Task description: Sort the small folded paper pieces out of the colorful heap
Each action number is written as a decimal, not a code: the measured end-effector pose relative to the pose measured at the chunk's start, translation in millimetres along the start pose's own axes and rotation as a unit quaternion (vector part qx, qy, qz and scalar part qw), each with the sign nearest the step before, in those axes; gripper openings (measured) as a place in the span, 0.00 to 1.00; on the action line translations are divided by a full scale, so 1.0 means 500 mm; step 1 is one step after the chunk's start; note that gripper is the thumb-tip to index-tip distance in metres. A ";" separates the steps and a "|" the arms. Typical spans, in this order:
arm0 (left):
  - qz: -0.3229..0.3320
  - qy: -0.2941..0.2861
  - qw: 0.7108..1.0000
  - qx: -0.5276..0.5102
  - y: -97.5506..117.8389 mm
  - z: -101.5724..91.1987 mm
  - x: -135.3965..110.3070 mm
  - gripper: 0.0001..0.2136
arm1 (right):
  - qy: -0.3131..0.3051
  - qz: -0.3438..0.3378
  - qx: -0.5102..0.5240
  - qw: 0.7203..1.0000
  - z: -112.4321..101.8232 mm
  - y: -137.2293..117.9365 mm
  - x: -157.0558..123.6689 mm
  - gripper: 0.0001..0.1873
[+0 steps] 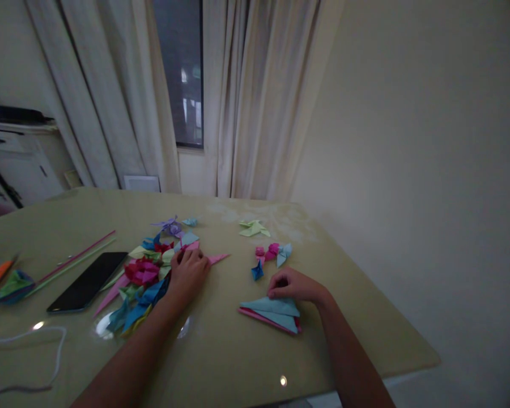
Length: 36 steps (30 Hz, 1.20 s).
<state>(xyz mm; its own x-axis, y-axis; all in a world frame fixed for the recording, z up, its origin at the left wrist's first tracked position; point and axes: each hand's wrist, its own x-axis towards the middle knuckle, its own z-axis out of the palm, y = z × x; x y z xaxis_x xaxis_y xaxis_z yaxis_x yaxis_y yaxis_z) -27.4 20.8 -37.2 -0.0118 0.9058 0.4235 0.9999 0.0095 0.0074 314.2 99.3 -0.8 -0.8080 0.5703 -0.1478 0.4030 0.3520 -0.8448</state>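
My left hand [189,272] rests with curled fingers on the edge of a heap of folded coloured paper pieces [147,275], touching a pink folded paper [215,259] that points right. My right hand [291,285] is curled with fingertips pressed on a light blue folded paper [274,310], which lies over a pink sheet on the table [238,351]. A small blue folded piece [257,272] and a pink and pale blue group [274,252] lie just beyond the right hand.
A black phone [87,281] lies left of the heap, with thin pink and green sticks [80,258] beside it. A white cable [34,340] curls at the near left. A green paper shape [254,228] sits further back. Curtains and a window stand behind; the table's edge runs on the right.
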 end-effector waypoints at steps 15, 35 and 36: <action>0.084 -0.058 0.994 -0.027 0.044 -0.021 0.002 0.14 | 0.128 -0.082 0.009 0.988 0.022 -0.016 0.024 0.28; 0.023 -0.087 0.763 -0.641 0.148 -0.059 -0.041 0.18 | 0.182 -0.114 0.152 0.965 0.096 -0.052 0.063 0.25; 0.015 -0.078 0.753 -0.654 0.144 -0.055 -0.040 0.19 | 0.180 -0.113 0.154 0.965 0.094 -0.052 0.062 0.25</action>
<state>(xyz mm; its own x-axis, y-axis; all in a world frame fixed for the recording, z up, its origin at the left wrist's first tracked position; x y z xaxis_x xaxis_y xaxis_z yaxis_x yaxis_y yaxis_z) 44.9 -8.2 -20.0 0.1128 0.9372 0.3302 0.1414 -0.3441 0.9282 258.3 73.0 -7.8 -0.6370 0.7445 0.1996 0.0416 0.2918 -0.9556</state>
